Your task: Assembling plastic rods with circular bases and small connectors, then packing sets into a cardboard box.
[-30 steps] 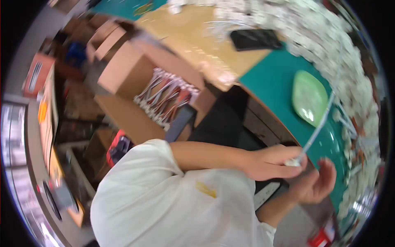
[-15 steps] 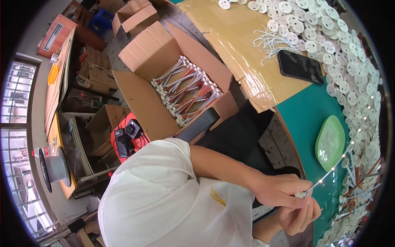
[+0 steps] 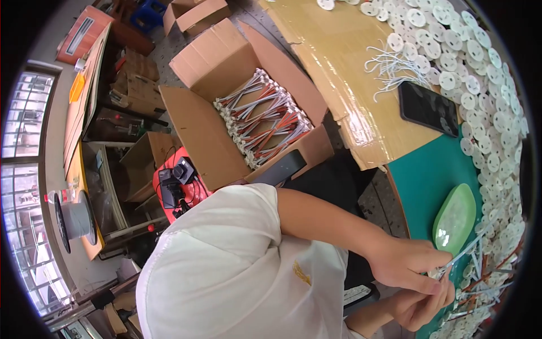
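A long bench (image 3: 429, 169) is curving down the right side of the view, its far stretch covered in shiny brown card and its near stretch in green matting. Beside its left edge an open cardboard box (image 3: 248, 113) is sitting on the floor, holding neat rows of finished leads (image 3: 265, 121), white and red-brown wires with white ends. Along the bench's right edge a great spread of small white discs (image 3: 480, 79) is lying, running from the far corner down to the near end. A black phone (image 3: 429, 107) is resting on the brown card, close to where the card meets the green mat, with a loose bunch of thin white wires (image 3: 395, 68) just beyond it. On the green part a pale green oval dish (image 3: 454, 217) is lying flat. At the near right corner a heap of loose wires (image 3: 485, 282), white and reddish, is mixing in with more discs. There the person's left hand (image 3: 409, 265) is pinching the end of a thin white wire (image 3: 466, 251) between thumb and fingers, the wire slanting up and away over the dish's near edge. The right hand (image 3: 420, 302) is sitting just under it, fingers curled up against the same spot; whether it is gripping a small part I cannot tell. Judging by the filled box, much assembly is already done, while the many loose discs and wires suggest plenty is remaining.
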Demonstrator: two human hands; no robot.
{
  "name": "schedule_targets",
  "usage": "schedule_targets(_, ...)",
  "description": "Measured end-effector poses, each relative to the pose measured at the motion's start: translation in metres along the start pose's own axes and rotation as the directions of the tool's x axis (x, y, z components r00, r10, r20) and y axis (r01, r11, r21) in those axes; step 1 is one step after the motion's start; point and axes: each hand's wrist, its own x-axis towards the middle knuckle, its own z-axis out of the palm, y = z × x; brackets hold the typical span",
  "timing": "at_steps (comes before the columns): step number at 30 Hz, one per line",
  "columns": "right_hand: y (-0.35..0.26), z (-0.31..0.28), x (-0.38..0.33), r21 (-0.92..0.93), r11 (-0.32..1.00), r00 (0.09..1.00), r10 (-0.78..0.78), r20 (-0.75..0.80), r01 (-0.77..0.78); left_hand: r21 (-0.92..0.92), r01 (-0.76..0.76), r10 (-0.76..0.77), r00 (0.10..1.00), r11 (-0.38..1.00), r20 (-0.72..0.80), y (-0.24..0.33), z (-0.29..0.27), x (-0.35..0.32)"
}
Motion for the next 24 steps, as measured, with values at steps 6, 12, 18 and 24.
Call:
schedule_targets(6, 0.056, 0.032, 0.011, 0.023, 0.858, 0.806, 0.473, 0.357, -0.513, 0.503, 0.038, 0.135, 0.944, 0.864, -0.303, -0.014, -0.067, 0.023)
schedule_targets(12, 0.081, 0.036, 0.039, -0.115, 0.866, 0.646, 0.446, 0.62, -0.487, 0.287, 0.161, -0.029, 0.909, 0.944, -0.416, -0.022, -0.089, 0.021)
schedule_targets(18, 0.091, 0.035, 0.036, -0.07, 0.808, 0.547, 0.457, 0.701, -0.585, 0.314, 0.138, -0.005, 0.921, 0.939, -0.391, -0.023, -0.091, 0.017)
schedule_targets(24, 0.096, 0.029, 0.022, 0.001, 0.869, 0.768, 0.436, 0.47, -0.494, 0.146, 0.139, -0.07, 0.913, 0.98, -0.401, -0.027, -0.092, 0.016)
